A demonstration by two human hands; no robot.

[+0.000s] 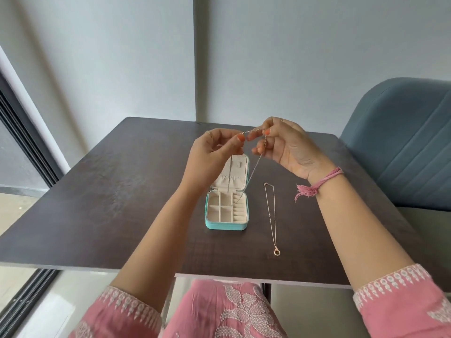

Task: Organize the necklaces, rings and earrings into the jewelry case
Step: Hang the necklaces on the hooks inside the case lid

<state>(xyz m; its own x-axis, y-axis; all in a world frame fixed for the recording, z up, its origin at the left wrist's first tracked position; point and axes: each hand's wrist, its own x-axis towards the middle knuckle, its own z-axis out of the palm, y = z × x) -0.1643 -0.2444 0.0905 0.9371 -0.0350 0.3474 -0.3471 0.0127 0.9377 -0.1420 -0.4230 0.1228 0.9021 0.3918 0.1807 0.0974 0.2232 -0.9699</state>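
Note:
A small turquoise jewelry case [227, 226] lies open on the dark table [109, 191], its cream lid upright and its compartments showing. Above it, my left hand [214, 154] and my right hand [285, 147] both pinch the ends of a thin silver necklace [258, 162]. The chain is stretched between my fingertips and its two strands hang down into the case. A rose-gold necklace [271, 215] with a ring pendant lies stretched out on the table to the right of the case.
A blue upholstered chair [402, 142] stands at the table's right side. A window frame [22, 132] runs along the left. The table's near edge sits just above my lap.

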